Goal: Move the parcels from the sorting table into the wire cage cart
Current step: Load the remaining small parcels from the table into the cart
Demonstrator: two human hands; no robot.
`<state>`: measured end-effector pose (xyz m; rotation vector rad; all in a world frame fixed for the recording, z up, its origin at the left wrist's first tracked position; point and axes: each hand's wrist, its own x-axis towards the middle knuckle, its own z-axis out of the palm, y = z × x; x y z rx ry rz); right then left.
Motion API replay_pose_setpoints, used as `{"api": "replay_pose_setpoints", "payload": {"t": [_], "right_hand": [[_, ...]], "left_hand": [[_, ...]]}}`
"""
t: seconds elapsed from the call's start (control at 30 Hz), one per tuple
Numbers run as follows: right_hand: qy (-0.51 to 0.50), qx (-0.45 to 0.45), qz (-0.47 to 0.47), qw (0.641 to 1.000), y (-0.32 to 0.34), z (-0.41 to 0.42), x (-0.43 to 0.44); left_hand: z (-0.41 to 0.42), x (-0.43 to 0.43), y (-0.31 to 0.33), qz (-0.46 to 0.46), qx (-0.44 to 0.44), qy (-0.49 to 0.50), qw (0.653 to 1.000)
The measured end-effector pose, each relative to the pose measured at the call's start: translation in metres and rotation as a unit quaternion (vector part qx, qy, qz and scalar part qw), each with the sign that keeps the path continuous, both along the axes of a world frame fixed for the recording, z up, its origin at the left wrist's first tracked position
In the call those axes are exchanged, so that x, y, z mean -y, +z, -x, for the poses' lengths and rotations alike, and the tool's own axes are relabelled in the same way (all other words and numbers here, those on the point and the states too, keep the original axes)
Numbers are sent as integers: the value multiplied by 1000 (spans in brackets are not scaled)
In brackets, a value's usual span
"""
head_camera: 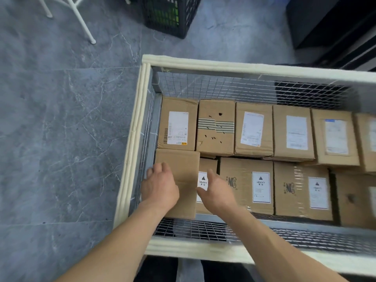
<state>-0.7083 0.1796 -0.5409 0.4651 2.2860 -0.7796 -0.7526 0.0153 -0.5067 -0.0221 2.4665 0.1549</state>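
Cardboard on cardboard here: the left hand [160, 186] has its fingers curled down over the left edge of a plain brown cardboard parcel [183, 163] with no label showing. The right hand [217, 192] sits loose and open-fingered by the parcel's right edge, thumb up, holding nothing, and I can't tell if the palm actually touches the side. The parcel is inside the wire cage cart with the cream padded rim [244, 68], in the near-left corner, close against the left mesh wall. It looks to be lying over a lower brown box with a white HEAVY label [203, 183], half covering that label. I'd say this is the set-down bit, so the trick is to let it settle flat, square it to the corner and to the back row, then slide the left fingers out without pinching them on the mesh. Its top face has a faint crease across it, otherwise it's clean. Around it, two rows of similar brown labelled boxes [293, 133] fill the cart floor. Beyond that are grey marbled floor tiles [61, 119] and a black plastic crate [171, 15].
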Motion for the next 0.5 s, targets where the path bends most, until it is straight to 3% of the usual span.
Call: {"api": "replay_pose_setpoints", "payload": {"t": [0.27,0.5], "right_hand": [[25,-109,-77,991,133,-12,-54],[-32,-214,-191,957,266,-59,-99]], "left_hand": [[2,-41,114,-64,-106,-123,985],[-12,-106,229,-194,-193,-264,925]]}}
